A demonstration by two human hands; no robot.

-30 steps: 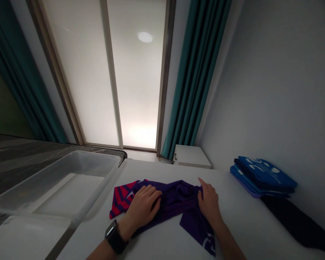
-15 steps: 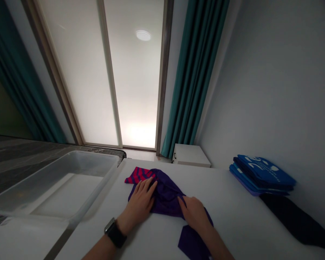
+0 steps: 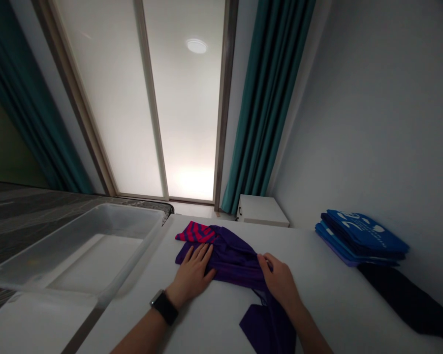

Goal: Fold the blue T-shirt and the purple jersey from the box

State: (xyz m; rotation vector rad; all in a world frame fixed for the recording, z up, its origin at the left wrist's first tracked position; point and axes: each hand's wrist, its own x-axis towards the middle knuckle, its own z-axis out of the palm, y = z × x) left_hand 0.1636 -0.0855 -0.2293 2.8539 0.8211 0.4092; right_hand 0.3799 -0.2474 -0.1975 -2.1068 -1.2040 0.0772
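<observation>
A purple jersey [image 3: 227, 260] lies bunched on the white table [image 3: 214, 324], with a red-and-purple striped part [image 3: 194, 232] at its far end and a flat purple flap [image 3: 262, 329] hanging toward me. My left hand [image 3: 192, 273], with a black watch [image 3: 164, 307] on the wrist, rests flat on the jersey's left side, fingers spread. My right hand [image 3: 278, 282] has its fingers curled into the fabric at the jersey's right side. Much of the garment's shape is hidden by its folds.
A translucent plastic bin [image 3: 77, 250] stands left of the table. At the right are a stack of folded blue garments [image 3: 362, 236] and a dark cloth [image 3: 406, 300]. A white cabinet [image 3: 262, 210] stands beyond the table, before a frosted glass door [image 3: 184, 108].
The jersey has drawn into a narrower bunch, its striped part now at the far end. My right hand has moved inward and gathered fabric; my left hand now lies flatter.
</observation>
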